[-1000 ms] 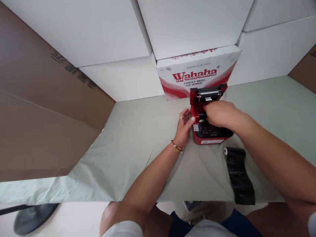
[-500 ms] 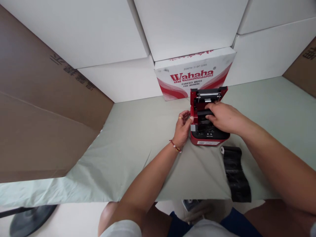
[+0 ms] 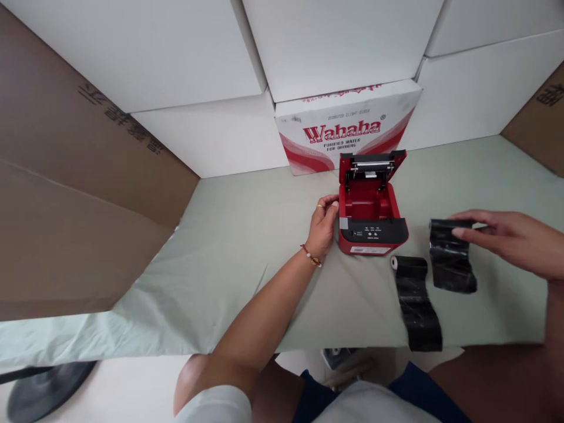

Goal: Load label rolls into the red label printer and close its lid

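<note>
A small red and black receipt printer point(image 3: 374, 241) stands on the cloth with its lid raised, its red roll bay bare inside. My left hand point(image 3: 324, 223) is closed against the printer's left side, the fingertips partly hidden behind it. To the right of the printer, my right hand point(image 3: 497, 232) pinches a black paper roll point(image 3: 452, 252) between thumb and fingers, its glossy loose end hanging down. Another black paper roll point(image 3: 412, 267) with a white core lies nearer to me, unrolled toward the table edge.
A Wahaha water carton point(image 3: 348, 129) stands right behind the printer, against stacked white boxes point(image 3: 343, 41). A large brown cardboard box point(image 3: 88, 194) borders the left side. The green tablecloth point(image 3: 238, 235) drops at the front edge near my legs.
My right hand has lifted the black paper roll out of the printer's bay and carried it right, beside the other roll. My left hand stays at the printer's left side.
</note>
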The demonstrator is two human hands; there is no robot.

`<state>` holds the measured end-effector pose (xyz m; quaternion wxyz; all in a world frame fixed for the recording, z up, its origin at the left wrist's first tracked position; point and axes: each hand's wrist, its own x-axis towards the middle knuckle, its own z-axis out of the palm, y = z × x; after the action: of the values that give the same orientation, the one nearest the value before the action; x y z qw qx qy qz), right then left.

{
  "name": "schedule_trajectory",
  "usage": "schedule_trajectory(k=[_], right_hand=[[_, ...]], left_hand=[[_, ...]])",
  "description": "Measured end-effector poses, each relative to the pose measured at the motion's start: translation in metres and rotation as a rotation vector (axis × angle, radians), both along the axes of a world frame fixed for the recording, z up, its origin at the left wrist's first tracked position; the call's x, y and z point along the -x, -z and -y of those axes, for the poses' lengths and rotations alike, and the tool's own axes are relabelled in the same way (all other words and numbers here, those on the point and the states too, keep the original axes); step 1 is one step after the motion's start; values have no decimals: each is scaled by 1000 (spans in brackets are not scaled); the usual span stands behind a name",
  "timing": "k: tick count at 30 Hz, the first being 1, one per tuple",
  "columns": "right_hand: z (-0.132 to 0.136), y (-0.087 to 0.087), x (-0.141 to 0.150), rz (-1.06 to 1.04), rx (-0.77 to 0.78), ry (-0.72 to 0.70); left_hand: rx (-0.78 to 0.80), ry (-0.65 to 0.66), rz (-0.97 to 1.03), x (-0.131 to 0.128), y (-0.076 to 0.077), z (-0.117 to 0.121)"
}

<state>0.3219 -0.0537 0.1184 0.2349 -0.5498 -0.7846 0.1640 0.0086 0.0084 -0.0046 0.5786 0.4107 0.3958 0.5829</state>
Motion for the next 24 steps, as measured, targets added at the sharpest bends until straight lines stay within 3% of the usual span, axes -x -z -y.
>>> schedule_trajectory(k=[4, 10, 12, 15, 18, 21, 24], right_hand=[[23, 18, 8, 19, 92, 2], [41, 69, 26, 51, 284, -101], [47, 76, 28, 87, 277, -77], [57, 53, 26, 14, 308, -151], [56, 2, 27, -114, 326, -255], [33, -35, 45, -113, 200, -133], [-4, -38, 81, 78, 87, 18]], left_hand=[[5, 13, -12, 1, 0, -1], [8, 23, -18, 3, 0, -1], [7, 27, -11, 3, 1, -1], [-1, 41, -20, 3, 2, -1], [-16, 42, -55, 3, 5, -3], [-63, -5, -145, 3, 8, -3], [-191, -171, -368, 5, 5, 4]])
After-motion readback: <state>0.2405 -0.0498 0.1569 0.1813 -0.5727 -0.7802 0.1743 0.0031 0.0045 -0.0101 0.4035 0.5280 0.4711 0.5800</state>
